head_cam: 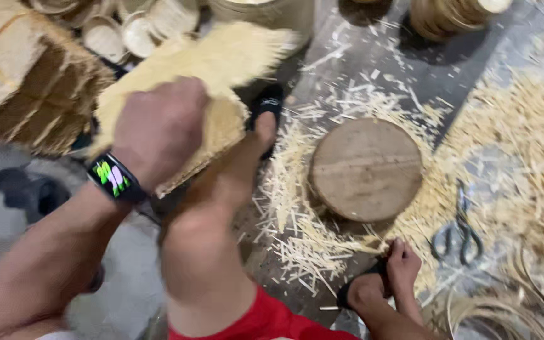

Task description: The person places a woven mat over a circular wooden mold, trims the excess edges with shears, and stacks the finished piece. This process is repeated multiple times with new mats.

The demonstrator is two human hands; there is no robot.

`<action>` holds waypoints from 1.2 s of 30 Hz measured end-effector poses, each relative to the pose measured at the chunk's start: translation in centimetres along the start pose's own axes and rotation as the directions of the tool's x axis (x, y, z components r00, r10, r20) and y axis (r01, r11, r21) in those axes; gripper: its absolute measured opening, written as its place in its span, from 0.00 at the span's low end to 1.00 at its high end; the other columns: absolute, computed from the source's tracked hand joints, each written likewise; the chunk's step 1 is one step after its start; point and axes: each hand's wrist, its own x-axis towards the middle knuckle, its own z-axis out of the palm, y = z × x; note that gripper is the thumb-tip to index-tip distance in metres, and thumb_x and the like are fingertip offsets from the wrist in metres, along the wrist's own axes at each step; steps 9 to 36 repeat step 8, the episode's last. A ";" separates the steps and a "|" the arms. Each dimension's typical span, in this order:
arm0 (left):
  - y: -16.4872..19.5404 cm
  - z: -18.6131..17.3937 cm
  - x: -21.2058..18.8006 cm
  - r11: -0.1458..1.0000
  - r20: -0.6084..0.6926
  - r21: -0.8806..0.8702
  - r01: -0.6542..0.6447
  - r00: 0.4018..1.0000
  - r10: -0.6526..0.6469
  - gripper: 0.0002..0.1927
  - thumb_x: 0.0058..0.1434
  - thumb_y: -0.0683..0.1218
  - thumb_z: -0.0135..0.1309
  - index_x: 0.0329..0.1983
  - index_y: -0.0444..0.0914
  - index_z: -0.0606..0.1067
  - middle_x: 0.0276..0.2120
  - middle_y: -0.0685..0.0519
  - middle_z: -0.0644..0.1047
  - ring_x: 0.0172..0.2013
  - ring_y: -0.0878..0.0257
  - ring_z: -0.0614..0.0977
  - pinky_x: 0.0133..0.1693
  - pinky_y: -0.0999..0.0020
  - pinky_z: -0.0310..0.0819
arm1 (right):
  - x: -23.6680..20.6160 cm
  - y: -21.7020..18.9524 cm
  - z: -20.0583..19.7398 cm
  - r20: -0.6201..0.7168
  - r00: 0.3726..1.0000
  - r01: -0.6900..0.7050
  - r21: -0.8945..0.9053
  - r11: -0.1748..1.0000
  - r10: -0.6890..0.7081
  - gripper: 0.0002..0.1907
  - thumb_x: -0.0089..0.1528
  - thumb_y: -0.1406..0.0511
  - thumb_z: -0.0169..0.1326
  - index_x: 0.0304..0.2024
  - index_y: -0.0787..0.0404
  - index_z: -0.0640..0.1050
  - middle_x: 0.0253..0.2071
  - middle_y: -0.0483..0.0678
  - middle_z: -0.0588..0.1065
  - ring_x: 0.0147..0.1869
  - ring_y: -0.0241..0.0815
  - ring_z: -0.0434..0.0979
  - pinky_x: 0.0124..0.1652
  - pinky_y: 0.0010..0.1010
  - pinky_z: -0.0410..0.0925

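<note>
Under the left hand (158, 129), which is closed in a fist over its near edge, lies a woven straw mat (203, 69). The mat's long axis runs up and to the right, away from the knuckles, ending in a frayed fringe at the far end. A smartwatch (113, 178) sits on that wrist, just behind the fist. The right hand is hidden behind the mat and the raised knee (206, 239), so its grip cannot be told; the left is the only hand seen on the mat. To the right of the fist, well apart, a round wooden block (366, 169) lies flat among straw cuttings (524, 145). Beyond the block, farther right, a pair of scissors (458, 233) rests on the floor, near a bare foot (401, 264).
</note>
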 end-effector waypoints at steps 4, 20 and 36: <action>11.5 5.3 2.0 0.821 0.129 -0.471 -0.322 0.895 0.426 0.06 0.61 0.42 0.51 0.40 0.36 0.72 0.32 0.45 0.77 0.32 0.47 0.80 0.33 0.52 0.75 | 3.0 -2.5 -2.9 0.123 0.985 -0.169 0.626 0.761 0.118 0.28 0.75 0.49 0.43 0.51 0.67 0.80 0.40 0.50 0.76 0.43 0.43 0.74 0.46 0.36 0.68; 22.6 17.7 0.8 0.627 0.073 -0.421 -0.656 0.664 0.744 0.09 0.58 0.42 0.52 0.40 0.33 0.70 0.35 0.42 0.78 0.37 0.50 0.82 0.35 0.56 0.79 | 6.2 -9.1 -6.4 0.301 0.947 -0.319 0.872 0.372 0.108 0.25 0.69 0.47 0.44 0.53 0.58 0.76 0.52 0.48 0.78 0.58 0.45 0.77 0.62 0.43 0.68; 22.6 17.7 0.8 0.627 0.073 -0.421 -0.656 0.664 0.744 0.09 0.58 0.42 0.52 0.40 0.33 0.70 0.35 0.42 0.78 0.37 0.50 0.82 0.35 0.56 0.79 | 6.2 -9.1 -6.4 0.301 0.947 -0.319 0.872 0.372 0.108 0.25 0.69 0.47 0.44 0.53 0.58 0.76 0.52 0.48 0.78 0.58 0.45 0.77 0.62 0.43 0.68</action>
